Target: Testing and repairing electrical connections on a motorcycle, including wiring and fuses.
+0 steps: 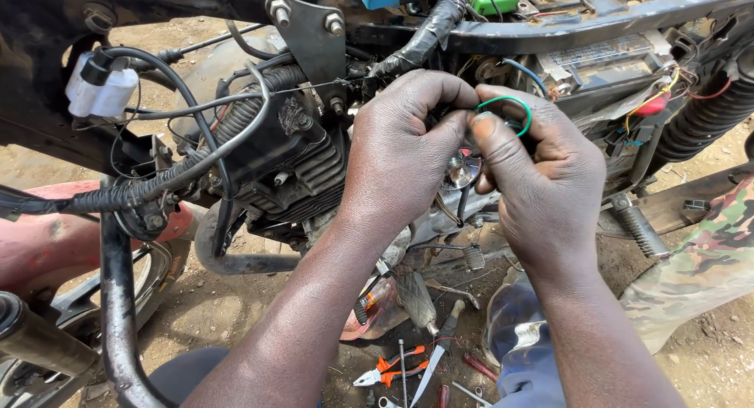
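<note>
Both hands are up against the stripped bike, and there is little room around them. The frame rail (597, 19) runs close above the knuckles, the engine (294, 168) sits just beside the left hand (400, 153), and a coiled spring (703, 121) closes off the far right. Open space lies only below the wrists, down toward the dirt, where orange-handled pliers (385, 370) and a screwdriver (440, 349) lie well apart from the hands.

The green wire (510, 106) arches in a small loop just above the right hand (542, 180), its ends running down between the two hands where thumbs and forefingers meet. The right thumb presses toward the left fingertips, both hands curled tight and pinching there; the wire's ends are hidden inside that pinch. A blue wire (526, 70) rises just behind the loop, and a black taped harness (416, 43) hangs down to the left knuckles.
</note>
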